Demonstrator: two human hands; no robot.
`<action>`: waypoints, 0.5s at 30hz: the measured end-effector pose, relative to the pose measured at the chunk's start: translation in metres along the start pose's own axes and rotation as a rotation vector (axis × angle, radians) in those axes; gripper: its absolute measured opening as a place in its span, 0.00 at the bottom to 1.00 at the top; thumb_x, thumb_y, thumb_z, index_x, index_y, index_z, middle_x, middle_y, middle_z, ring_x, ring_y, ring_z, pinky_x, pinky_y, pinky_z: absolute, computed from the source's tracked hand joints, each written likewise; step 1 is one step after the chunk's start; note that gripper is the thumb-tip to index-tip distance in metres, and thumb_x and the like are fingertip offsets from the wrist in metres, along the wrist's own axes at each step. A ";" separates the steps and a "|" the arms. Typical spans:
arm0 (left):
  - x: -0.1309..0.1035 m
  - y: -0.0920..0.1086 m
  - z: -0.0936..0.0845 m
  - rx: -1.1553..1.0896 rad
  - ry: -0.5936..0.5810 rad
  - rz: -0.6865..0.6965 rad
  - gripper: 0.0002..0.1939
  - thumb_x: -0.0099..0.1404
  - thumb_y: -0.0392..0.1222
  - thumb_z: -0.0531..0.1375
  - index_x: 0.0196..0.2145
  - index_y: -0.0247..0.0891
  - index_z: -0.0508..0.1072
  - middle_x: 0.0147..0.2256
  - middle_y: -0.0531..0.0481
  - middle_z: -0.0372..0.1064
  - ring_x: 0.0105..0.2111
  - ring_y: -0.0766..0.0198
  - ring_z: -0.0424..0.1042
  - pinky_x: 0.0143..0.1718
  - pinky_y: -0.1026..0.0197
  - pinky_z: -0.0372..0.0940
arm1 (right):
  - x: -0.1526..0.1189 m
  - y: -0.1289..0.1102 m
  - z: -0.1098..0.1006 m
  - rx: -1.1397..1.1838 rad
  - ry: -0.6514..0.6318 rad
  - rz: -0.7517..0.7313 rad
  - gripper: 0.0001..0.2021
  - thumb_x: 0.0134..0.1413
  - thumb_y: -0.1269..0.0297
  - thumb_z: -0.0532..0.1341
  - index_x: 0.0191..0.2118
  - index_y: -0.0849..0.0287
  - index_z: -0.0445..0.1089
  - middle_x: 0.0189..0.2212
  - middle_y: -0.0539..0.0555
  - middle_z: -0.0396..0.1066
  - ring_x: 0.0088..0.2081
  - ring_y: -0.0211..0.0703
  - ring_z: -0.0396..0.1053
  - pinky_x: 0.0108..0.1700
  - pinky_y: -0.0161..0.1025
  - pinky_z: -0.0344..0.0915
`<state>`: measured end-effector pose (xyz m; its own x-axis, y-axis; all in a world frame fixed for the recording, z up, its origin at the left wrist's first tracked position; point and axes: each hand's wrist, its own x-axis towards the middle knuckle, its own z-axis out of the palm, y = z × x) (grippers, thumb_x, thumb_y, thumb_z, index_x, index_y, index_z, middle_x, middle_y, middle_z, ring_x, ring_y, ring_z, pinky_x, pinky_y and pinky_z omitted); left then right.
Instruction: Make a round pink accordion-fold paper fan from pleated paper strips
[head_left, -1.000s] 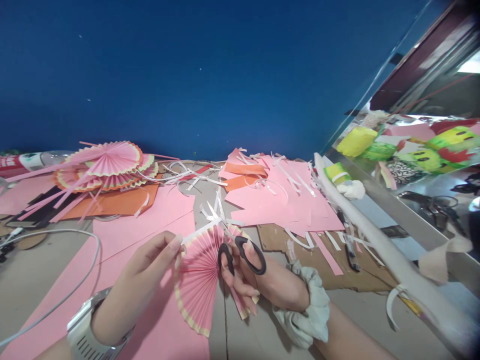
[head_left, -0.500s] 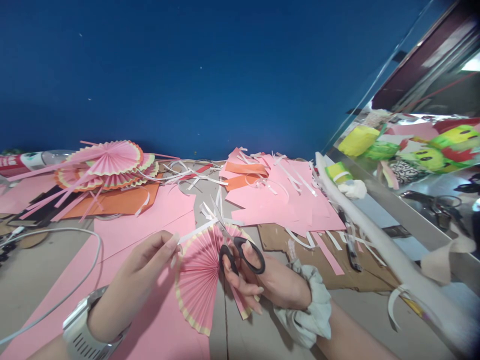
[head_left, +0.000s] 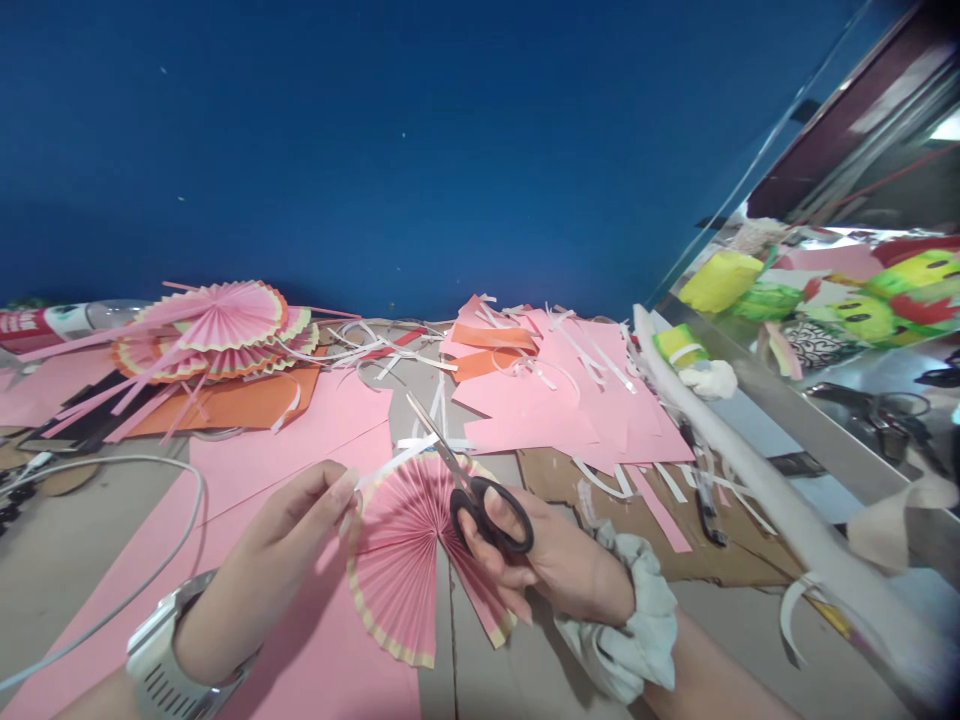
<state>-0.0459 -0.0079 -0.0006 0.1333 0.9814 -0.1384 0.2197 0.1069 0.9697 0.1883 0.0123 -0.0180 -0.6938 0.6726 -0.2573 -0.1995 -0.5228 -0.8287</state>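
Observation:
Between thumb and fingers, my left hand [head_left: 307, 520] pinches a narrow white paper strip [head_left: 399, 460] that points up and to the right. My right hand [head_left: 517, 545] has its fingers through the black handles of a pair of scissors [head_left: 450, 455]. The scissor blades are together and lie just right of the strip's far end. Below both hands rests a pleated pink paper fan [head_left: 394, 570] with a pale yellow rim, spread nearly into a full circle with a gap at its lower right. Part of the fan is hidden behind my right hand.
Finished-looking pink rosettes [head_left: 232, 320] are piled at the back left. Pink paper sheets [head_left: 555, 400] with white offcuts lie at the back right, by brown cardboard [head_left: 547, 475]. A cutter knife [head_left: 705, 500] and a long white roll [head_left: 780, 510] are on the right. A cable [head_left: 199, 490] curves at left.
The scissor blades have closed from apart to together, and a piece of the white strip has come off its far end. My right hand has shifted slightly right.

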 end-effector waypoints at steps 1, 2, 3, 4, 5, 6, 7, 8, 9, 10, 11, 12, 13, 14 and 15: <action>-0.001 0.000 -0.001 -0.017 -0.003 0.006 0.13 0.68 0.48 0.49 0.27 0.40 0.60 0.22 0.58 0.58 0.23 0.71 0.59 0.26 0.69 0.57 | -0.001 0.000 0.000 0.005 -0.035 -0.009 0.21 0.54 0.44 0.53 0.32 0.61 0.61 0.19 0.45 0.60 0.13 0.24 0.45 0.11 0.23 0.50; -0.001 -0.001 -0.002 -0.032 -0.006 0.014 0.13 0.68 0.48 0.49 0.28 0.40 0.60 0.22 0.59 0.57 0.23 0.71 0.58 0.26 0.69 0.57 | -0.002 -0.001 -0.001 0.010 -0.089 -0.017 0.23 0.52 0.41 0.53 0.33 0.61 0.61 0.20 0.46 0.61 0.13 0.24 0.46 0.12 0.25 0.52; -0.002 -0.001 -0.003 -0.040 -0.006 0.022 0.13 0.68 0.47 0.49 0.28 0.40 0.60 0.22 0.58 0.56 0.23 0.71 0.57 0.26 0.69 0.57 | -0.003 -0.002 -0.001 0.014 -0.158 -0.017 0.26 0.49 0.38 0.53 0.34 0.61 0.62 0.22 0.47 0.62 0.14 0.25 0.48 0.13 0.27 0.55; -0.002 -0.001 -0.004 -0.038 -0.003 0.035 0.13 0.68 0.48 0.49 0.27 0.40 0.60 0.22 0.58 0.55 0.23 0.71 0.57 0.26 0.69 0.57 | -0.004 -0.003 -0.001 0.017 -0.229 -0.010 0.30 0.46 0.35 0.52 0.36 0.61 0.62 0.25 0.48 0.63 0.14 0.26 0.50 0.14 0.29 0.58; -0.002 -0.002 -0.005 -0.027 0.004 0.055 0.13 0.68 0.48 0.49 0.27 0.40 0.60 0.23 0.58 0.54 0.24 0.71 0.56 0.26 0.69 0.57 | -0.004 -0.004 -0.001 0.021 -0.288 0.003 0.33 0.43 0.33 0.52 0.38 0.61 0.62 0.27 0.50 0.63 0.16 0.27 0.53 0.16 0.31 0.61; -0.001 -0.002 -0.006 -0.008 0.017 0.082 0.13 0.68 0.47 0.49 0.27 0.40 0.60 0.23 0.58 0.54 0.24 0.71 0.55 0.27 0.70 0.57 | -0.005 -0.005 -0.001 0.021 -0.330 0.018 0.35 0.40 0.31 0.52 0.41 0.61 0.62 0.30 0.51 0.63 0.17 0.28 0.54 0.17 0.32 0.62; 0.000 -0.002 -0.007 0.016 0.027 0.119 0.13 0.68 0.47 0.49 0.27 0.41 0.60 0.23 0.58 0.53 0.24 0.71 0.55 0.27 0.70 0.57 | -0.005 -0.006 -0.001 0.015 -0.351 0.035 0.37 0.38 0.30 0.53 0.43 0.61 0.61 0.33 0.53 0.62 0.18 0.28 0.55 0.17 0.32 0.63; 0.001 -0.002 -0.007 0.043 0.031 0.161 0.12 0.68 0.46 0.49 0.28 0.41 0.61 0.25 0.57 0.55 0.26 0.71 0.57 0.30 0.71 0.57 | -0.005 -0.006 -0.002 0.011 -0.362 0.048 0.38 0.38 0.30 0.53 0.44 0.61 0.60 0.35 0.54 0.62 0.19 0.29 0.56 0.17 0.31 0.62; 0.003 -0.002 -0.006 0.070 0.022 0.204 0.11 0.68 0.45 0.49 0.29 0.41 0.62 0.28 0.56 0.58 0.31 0.71 0.60 0.34 0.71 0.58 | -0.005 -0.006 -0.003 0.007 -0.375 0.054 0.38 0.37 0.30 0.53 0.44 0.60 0.60 0.36 0.55 0.61 0.20 0.28 0.56 0.17 0.30 0.60; 0.005 -0.002 -0.005 0.093 -0.003 0.244 0.11 0.68 0.44 0.49 0.29 0.41 0.63 0.33 0.55 0.61 0.37 0.71 0.61 0.39 0.71 0.58 | -0.004 -0.006 -0.005 0.001 -0.389 0.055 0.38 0.37 0.29 0.52 0.44 0.60 0.59 0.37 0.56 0.61 0.20 0.28 0.55 0.16 0.29 0.58; 0.007 -0.002 -0.004 0.110 -0.042 0.272 0.11 0.68 0.44 0.49 0.29 0.41 0.64 0.39 0.53 0.62 0.45 0.69 0.61 0.45 0.69 0.56 | -0.003 -0.005 -0.006 -0.006 -0.404 0.055 0.39 0.37 0.29 0.51 0.43 0.61 0.59 0.38 0.56 0.61 0.20 0.28 0.55 0.16 0.29 0.56; 0.009 -0.001 -0.002 0.119 -0.093 0.281 0.11 0.68 0.44 0.49 0.29 0.40 0.65 0.45 0.52 0.62 0.51 0.67 0.57 0.51 0.67 0.54 | -0.002 -0.004 -0.008 -0.013 -0.421 0.057 0.39 0.36 0.28 0.51 0.43 0.61 0.59 0.37 0.56 0.62 0.19 0.28 0.56 0.16 0.29 0.54; 0.012 0.000 0.000 0.120 -0.152 0.268 0.12 0.68 0.44 0.50 0.28 0.40 0.65 0.50 0.51 0.60 0.56 0.65 0.53 0.54 0.64 0.51 | -0.002 -0.003 -0.009 -0.020 -0.419 0.060 0.39 0.36 0.28 0.50 0.42 0.60 0.59 0.37 0.56 0.62 0.19 0.28 0.56 0.16 0.29 0.53; 0.014 0.002 0.002 0.116 -0.213 0.241 0.13 0.67 0.44 0.50 0.27 0.39 0.65 0.53 0.50 0.59 0.58 0.63 0.51 0.56 0.62 0.49 | -0.002 -0.002 -0.010 -0.028 -0.414 0.064 0.39 0.36 0.27 0.49 0.42 0.60 0.59 0.37 0.56 0.62 0.19 0.28 0.55 0.16 0.29 0.52; 0.016 0.003 0.003 0.111 -0.268 0.212 0.13 0.67 0.44 0.50 0.27 0.39 0.65 0.54 0.50 0.59 0.59 0.62 0.51 0.57 0.61 0.48 | -0.002 -0.002 -0.011 -0.037 -0.405 0.070 0.39 0.36 0.27 0.49 0.42 0.59 0.59 0.37 0.55 0.62 0.19 0.28 0.55 0.16 0.29 0.51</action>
<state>-0.0398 0.0071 -0.0006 0.4325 0.9016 0.0017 0.2615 -0.1273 0.9568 0.1978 0.0173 -0.0211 -0.9225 0.3719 -0.1030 -0.1225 -0.5355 -0.8356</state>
